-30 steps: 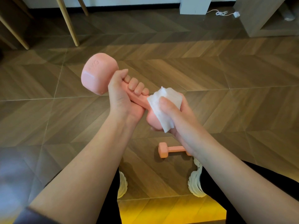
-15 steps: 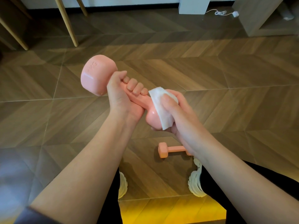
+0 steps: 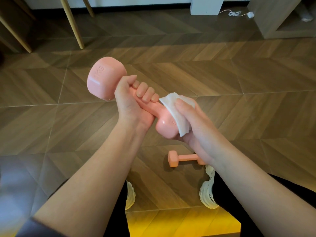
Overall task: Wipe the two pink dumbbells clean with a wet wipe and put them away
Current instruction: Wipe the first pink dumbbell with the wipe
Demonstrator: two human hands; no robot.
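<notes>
A pink dumbbell [image 3: 106, 77] is held up in front of me, tilted with one head at the upper left and the other at the lower right. My left hand [image 3: 131, 103] grips its handle. My right hand [image 3: 193, 124] presses a white wet wipe [image 3: 177, 110] against the lower right head, cupping it from the right side. The second pink dumbbell [image 3: 181, 158] lies on the wooden floor below, its right end hidden behind my right wrist.
My two white shoes [image 3: 207, 190] stand on the floor near the lying dumbbell. Wooden furniture legs [image 3: 71, 23] rise at the upper left. A wooden cabinet [image 3: 273, 19] and a white cable with plug [image 3: 239, 14] are at the upper right.
My right hand has slid the wipe round the lower head, from its near face towards its upper right side. The wipe looks more bunched. The left hand's grip is unchanged.
</notes>
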